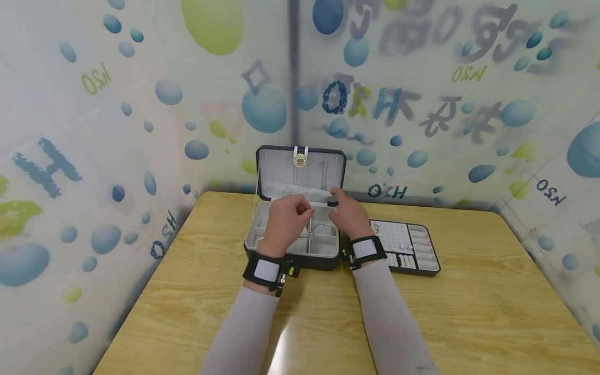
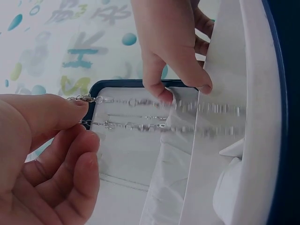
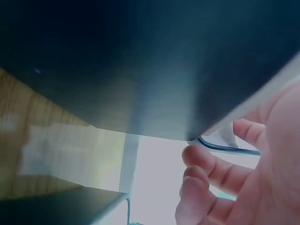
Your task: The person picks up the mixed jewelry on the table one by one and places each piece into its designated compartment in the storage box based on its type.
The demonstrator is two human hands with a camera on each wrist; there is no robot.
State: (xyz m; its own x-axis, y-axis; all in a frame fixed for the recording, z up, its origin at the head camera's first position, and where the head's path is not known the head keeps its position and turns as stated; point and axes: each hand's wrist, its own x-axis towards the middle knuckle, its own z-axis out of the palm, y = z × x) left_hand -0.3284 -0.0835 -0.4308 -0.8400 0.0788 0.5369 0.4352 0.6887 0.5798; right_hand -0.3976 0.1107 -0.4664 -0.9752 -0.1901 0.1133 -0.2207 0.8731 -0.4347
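Observation:
My left hand (image 1: 287, 221) is over an open jewelry box (image 1: 319, 262), pinching the ends of a silver chain (image 2: 133, 125) between thumb and index finger. Two strands run down from it into the box; they look blurred, and their lower ends are out of sight. At the right side of the box is my right hand (image 1: 349, 212). Its index fingertip hooks the edge of the lid's white fabric pocket (image 2: 161, 187), while the thumb touches the box's inner rim. The remaining fingers curl loosely outside the wall. Thin necklaces hang inside the raised lid (image 1: 274, 174).
To the right of the box, partly behind my right wrist, lies a tray (image 1: 438, 263) with earrings and ring slots. A silver bangle (image 1: 324, 228) lies in one compartment. The wooden table (image 1: 497, 302) meets a patterned wall (image 1: 422, 172) behind the box.

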